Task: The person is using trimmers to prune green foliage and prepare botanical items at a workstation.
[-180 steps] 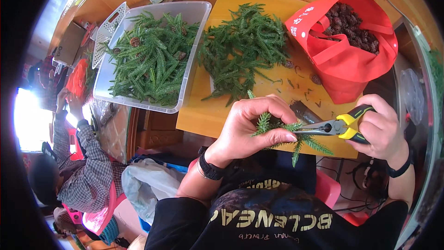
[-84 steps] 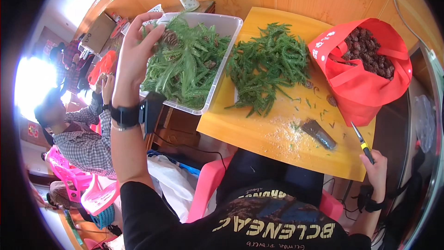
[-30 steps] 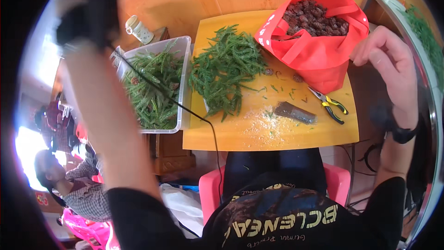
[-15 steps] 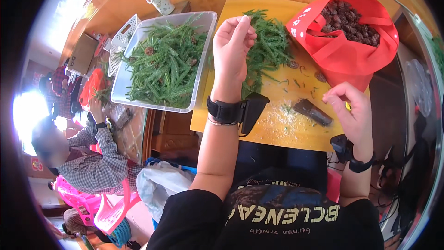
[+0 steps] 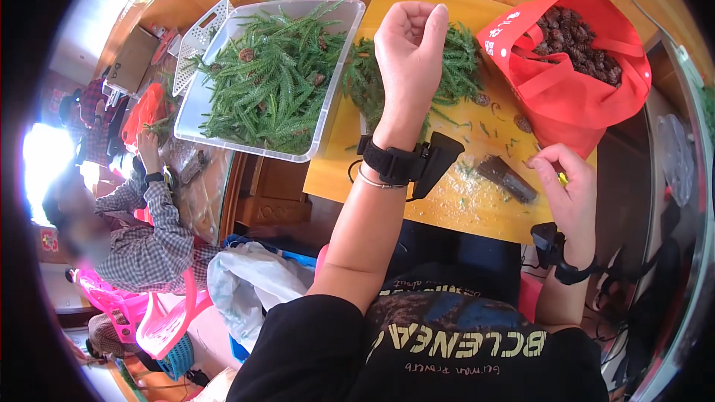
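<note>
A full tub of green sprigs waits; left hand reaches over the loose pile, fingers curled, empty; right hand half-curled, grip unclear

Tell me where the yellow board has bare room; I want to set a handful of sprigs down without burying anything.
The yellow board is barest along its near edge, between the left hand's wrist and the dark flat tool, though cuttings dust it. The far half is crowded: loose green sprigs beside the red bag. The right hand fills the near right corner.
</note>
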Demonstrator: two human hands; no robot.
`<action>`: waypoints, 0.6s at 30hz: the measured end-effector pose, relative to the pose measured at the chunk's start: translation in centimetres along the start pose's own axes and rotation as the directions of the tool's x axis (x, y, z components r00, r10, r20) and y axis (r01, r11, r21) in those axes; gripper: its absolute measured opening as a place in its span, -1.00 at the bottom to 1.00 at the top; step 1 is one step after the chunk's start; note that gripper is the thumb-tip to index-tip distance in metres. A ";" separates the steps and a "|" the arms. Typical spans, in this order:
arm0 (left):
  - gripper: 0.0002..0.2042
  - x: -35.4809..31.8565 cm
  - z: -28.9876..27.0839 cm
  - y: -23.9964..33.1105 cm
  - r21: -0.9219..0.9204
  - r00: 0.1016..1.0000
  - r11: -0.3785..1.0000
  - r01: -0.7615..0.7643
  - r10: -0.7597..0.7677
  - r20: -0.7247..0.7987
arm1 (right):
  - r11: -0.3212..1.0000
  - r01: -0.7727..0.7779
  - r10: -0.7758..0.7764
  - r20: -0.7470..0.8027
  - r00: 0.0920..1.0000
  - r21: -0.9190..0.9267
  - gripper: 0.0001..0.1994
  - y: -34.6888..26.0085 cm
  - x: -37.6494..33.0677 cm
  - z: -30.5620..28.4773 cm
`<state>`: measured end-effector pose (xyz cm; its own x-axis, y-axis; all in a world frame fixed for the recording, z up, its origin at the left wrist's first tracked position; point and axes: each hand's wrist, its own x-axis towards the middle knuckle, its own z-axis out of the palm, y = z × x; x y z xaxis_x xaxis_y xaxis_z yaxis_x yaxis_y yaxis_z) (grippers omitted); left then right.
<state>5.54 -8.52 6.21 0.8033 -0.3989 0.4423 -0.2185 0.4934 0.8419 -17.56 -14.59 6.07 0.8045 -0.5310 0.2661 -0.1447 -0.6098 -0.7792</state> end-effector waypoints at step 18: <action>-0.66 0.5 -0.7 1.4 -0.445 0.977 0.870 0.212 -0.195 0.084 | 0.998 0.029 -0.026 -0.052 0.998 0.057 -0.88 -0.5 -0.2 0.4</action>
<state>5.99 -7.54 7.35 0.7812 -0.5507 0.2940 0.2266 0.6890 0.6885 -17.45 -13.90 6.19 0.7771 -0.5448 0.3151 -0.0884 -0.5902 -0.8024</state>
